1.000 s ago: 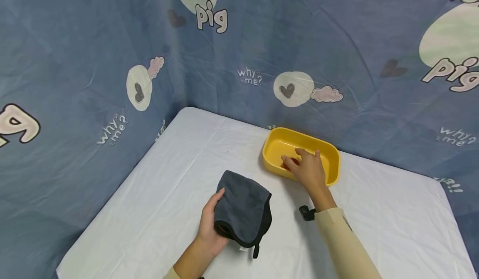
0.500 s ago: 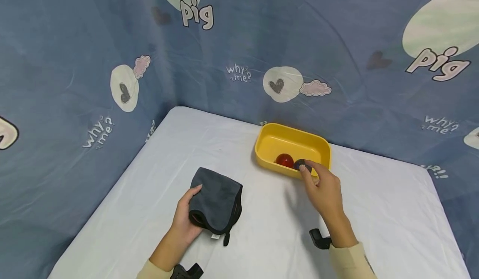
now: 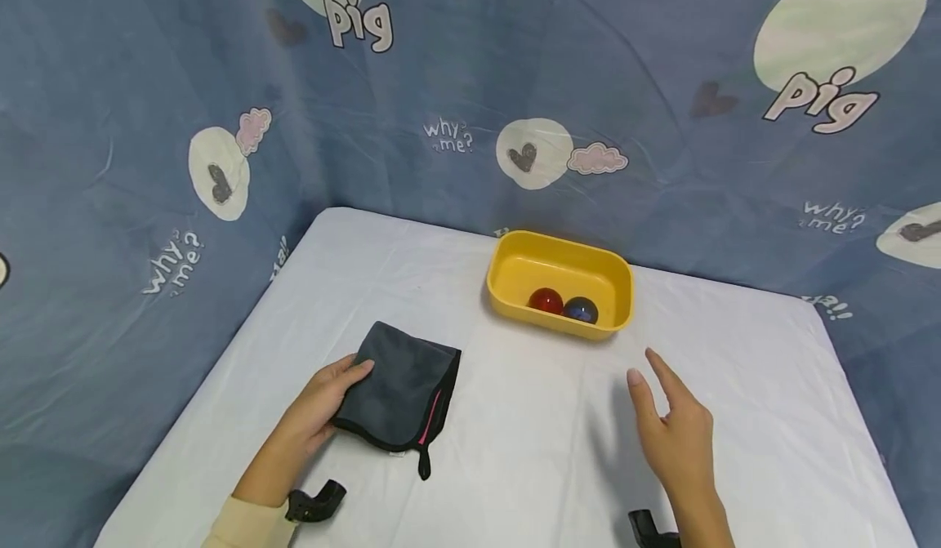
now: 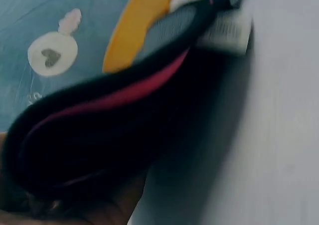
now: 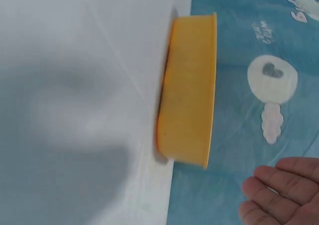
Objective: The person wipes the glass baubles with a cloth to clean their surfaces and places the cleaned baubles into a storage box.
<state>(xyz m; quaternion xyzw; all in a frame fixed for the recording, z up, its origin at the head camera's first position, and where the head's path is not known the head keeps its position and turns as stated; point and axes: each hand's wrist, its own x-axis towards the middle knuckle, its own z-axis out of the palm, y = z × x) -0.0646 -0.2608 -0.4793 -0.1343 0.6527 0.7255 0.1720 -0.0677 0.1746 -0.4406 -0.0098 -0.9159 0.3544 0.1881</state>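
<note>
My left hand (image 3: 312, 405) grips a folded dark grey cloth (image 3: 397, 385) by its left side, thumb on top. The cloth has black edging, a small hanging loop and a pink line inside the fold. In the left wrist view the cloth's dark folded edge (image 4: 104, 93) covers most of my fingers. A red ball (image 3: 546, 300) and a dark blue ball (image 3: 581, 309) lie side by side in a yellow tray (image 3: 540, 322). In front of the tray, to its right, my right hand (image 3: 680, 438) is held in the air, thumb and index finger apart, holding nothing.
A white-covered table (image 3: 507, 450) carries the tray near its back edge. Blue printed fabric (image 3: 412, 180) hangs behind the table and along its left side. Each wrist wears a black camera mount (image 3: 316, 501).
My right hand has left the tray, letting go of the dark blue ball inside it, and moved back toward me. My left hand has shifted left with the cloth. The head view has turned slightly right.
</note>
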